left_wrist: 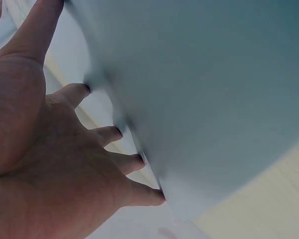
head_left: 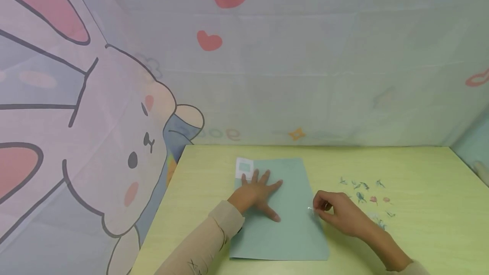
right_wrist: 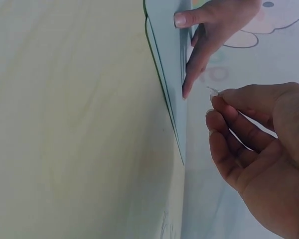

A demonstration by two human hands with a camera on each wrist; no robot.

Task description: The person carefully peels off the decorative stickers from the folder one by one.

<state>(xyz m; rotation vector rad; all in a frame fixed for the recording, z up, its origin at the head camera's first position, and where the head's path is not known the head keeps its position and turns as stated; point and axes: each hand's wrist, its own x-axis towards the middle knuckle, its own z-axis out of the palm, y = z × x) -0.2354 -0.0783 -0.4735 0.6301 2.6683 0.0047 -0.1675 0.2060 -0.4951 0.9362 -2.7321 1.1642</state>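
My left hand (head_left: 257, 196) rests on a pale blue-green sheet of paper or card (head_left: 282, 241), its fingers spread wide. In the right wrist view the edge of the sheet (right_wrist: 164, 79) shows more than one layer. Close to the sheet's right edge, my right hand (head_left: 341, 213) pinches a tiny thin piece (right_wrist: 213, 90) between thumb and index finger. That piece looks pale or clear, too small to tell its kind. A white square with a green centre (head_left: 244, 167) lies at the sheet's top left corner, beyond the left fingertips.
Several small cutouts, plant-like in blue-green (head_left: 361, 197) and pink (head_left: 373, 200), lie scattered right of the sheet. The yellow-green table (head_left: 431, 232) ends at a hanging cloth (head_left: 305, 75) with hearts and a cartoon rabbit.
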